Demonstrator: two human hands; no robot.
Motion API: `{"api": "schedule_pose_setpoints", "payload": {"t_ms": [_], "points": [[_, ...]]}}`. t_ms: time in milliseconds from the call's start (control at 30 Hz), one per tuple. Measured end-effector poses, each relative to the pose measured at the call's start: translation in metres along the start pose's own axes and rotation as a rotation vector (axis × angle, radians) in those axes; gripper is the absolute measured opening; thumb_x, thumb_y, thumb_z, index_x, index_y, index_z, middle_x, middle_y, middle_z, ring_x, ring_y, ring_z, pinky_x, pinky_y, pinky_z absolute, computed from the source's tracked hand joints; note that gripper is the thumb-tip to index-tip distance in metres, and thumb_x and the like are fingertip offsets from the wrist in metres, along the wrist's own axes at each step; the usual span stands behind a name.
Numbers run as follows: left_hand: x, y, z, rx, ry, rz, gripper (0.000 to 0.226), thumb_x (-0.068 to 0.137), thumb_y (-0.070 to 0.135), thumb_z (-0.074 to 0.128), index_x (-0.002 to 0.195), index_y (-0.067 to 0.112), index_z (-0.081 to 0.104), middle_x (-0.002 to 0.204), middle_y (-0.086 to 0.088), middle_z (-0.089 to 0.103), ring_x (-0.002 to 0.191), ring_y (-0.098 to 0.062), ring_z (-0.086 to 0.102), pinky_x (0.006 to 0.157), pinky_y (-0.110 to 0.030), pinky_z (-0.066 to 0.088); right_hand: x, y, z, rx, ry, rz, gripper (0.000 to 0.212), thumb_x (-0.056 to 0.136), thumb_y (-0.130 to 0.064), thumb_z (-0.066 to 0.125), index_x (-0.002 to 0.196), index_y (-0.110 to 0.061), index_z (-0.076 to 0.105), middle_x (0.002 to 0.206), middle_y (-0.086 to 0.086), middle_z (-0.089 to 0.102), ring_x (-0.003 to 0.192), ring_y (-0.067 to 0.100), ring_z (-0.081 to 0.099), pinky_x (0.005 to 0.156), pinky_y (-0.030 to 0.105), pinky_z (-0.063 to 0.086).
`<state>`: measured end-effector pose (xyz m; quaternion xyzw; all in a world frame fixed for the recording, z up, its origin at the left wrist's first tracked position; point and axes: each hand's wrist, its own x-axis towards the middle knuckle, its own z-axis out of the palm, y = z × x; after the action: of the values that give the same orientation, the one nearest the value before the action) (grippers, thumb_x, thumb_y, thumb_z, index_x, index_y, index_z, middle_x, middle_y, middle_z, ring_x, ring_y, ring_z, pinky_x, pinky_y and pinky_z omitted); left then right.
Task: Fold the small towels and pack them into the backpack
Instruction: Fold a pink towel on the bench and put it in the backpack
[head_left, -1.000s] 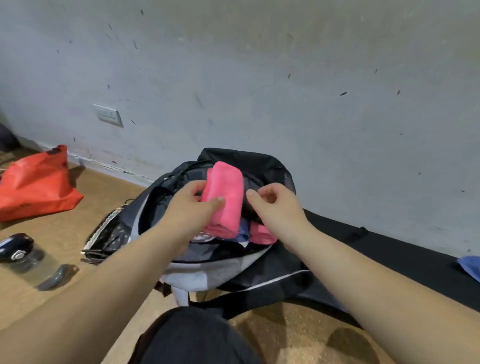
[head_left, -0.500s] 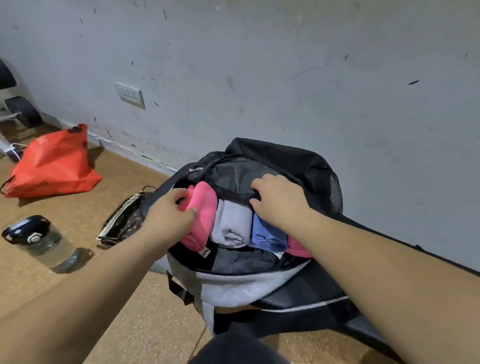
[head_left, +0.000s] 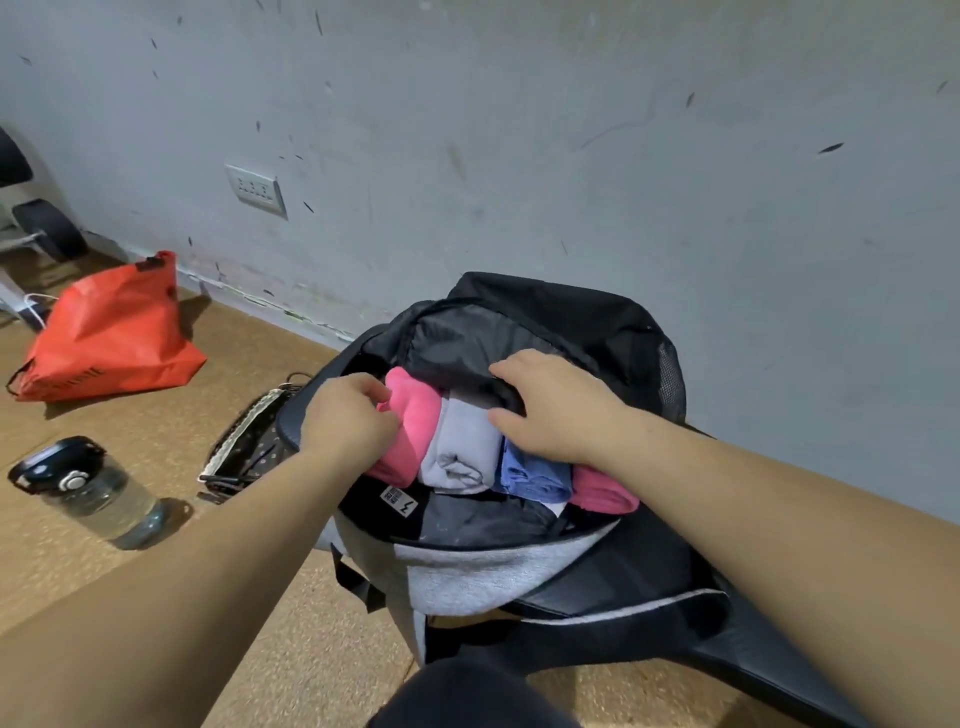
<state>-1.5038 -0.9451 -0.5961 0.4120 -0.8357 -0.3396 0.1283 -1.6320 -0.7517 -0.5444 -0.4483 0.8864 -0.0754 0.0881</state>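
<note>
My left hand (head_left: 348, 421) held the left pink folded towel (head_left: 415, 426) in a clenched grip. It lay beside the grey folded towel (head_left: 462, 447), blue folded towel (head_left: 530, 473) and right pink folded towel (head_left: 602, 491) in the open black-and-grey fabric backpack (head_left: 467, 571), long axes toward the wall. The white sewn label (head_left: 399, 503) was illegible. My right hand (head_left: 561, 410) rested on the blue towel, and I cannot tell its grip state.

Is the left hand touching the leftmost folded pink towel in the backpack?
Touching. The head view shows the left hand gripping the leftmost folded pink towel along its edge.

A small black tag (head_left: 399, 502) inside the backpack (head_left: 467, 571) bears white characters and a zigzag mark, too small to read. Dark lettering on the red bag (head_left: 111, 332) is blurred, perhaps a brand.
</note>
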Motion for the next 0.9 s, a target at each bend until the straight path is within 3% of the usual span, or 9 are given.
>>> {"api": "schedule_pose_setpoints", "payload": {"t_ms": [100,233,467,633,900], "points": [[-0.015,0.013,-0.006,-0.017,0.035,0.067,0.014,0.091,0.014,0.07,0.102,0.022,0.073,0.098,0.0,0.071,0.09,-0.022,0.066,0.077,-0.031,0.047,-0.02,0.006,-0.008,0.051,0.103,-0.019,0.052,0.099,-0.039,0.055,0.149,-0.025,0.047,0.15,-0.003,0.05,0.138,0.023,0.047,0.107,0.046,0.047],[-0.054,0.057,-0.007,-0.171,-0.029,0.144,0.018,0.094,0.013,0.062,0.095,0.028,0.073,0.092,0.01,0.073,0.082,-0.01,0.067,0.076,-0.027,0.055,-0.054,0.021,-0.032,0.094,0.169,0.023,0.036,0.097,-0.041,0.056,0.131,-0.028,0.063,0.131,-0.004,0.06,0.124,0.02,0.056,0.098,0.044,0.052],[-0.154,0.168,0.046,-0.362,-0.437,0.248,0.012,0.091,0.001,0.067,0.094,0.009,0.075,0.083,-0.013,0.076,0.065,-0.016,0.067,0.052,-0.022,0.052,-0.156,0.081,-0.056,0.137,0.141,0.174,0.022,0.094,-0.043,0.059,0.103,-0.028,0.071,0.1,-0.006,0.071,0.096,0.022,0.066,0.085,0.039,0.056],[-0.218,0.229,0.108,-0.401,-0.644,0.243,0.011,0.093,0.006,0.066,0.096,0.011,0.076,0.08,-0.005,0.074,0.069,-0.014,0.068,0.062,-0.029,0.055,-0.242,0.144,-0.058,0.251,0.189,0.333,0.023,0.085,-0.049,0.052,0.087,-0.03,0.066,0.078,-0.01,0.064,0.081,0.021,0.064,0.079,0.04,0.057],[-0.284,0.266,0.198,-0.36,-0.821,0.326,0.013,0.096,0.015,0.068,0.106,0.023,0.072,0.098,-0.001,0.078,0.079,-0.012,0.075,0.069,-0.027,0.061,-0.344,0.249,-0.026,0.543,0.336,0.61,0.015,0.096,-0.032,0.065,0.097,-0.021,0.076,0.092,-0.01,0.075,0.09,0.007,0.069,0.083,0.026,0.054]]}}
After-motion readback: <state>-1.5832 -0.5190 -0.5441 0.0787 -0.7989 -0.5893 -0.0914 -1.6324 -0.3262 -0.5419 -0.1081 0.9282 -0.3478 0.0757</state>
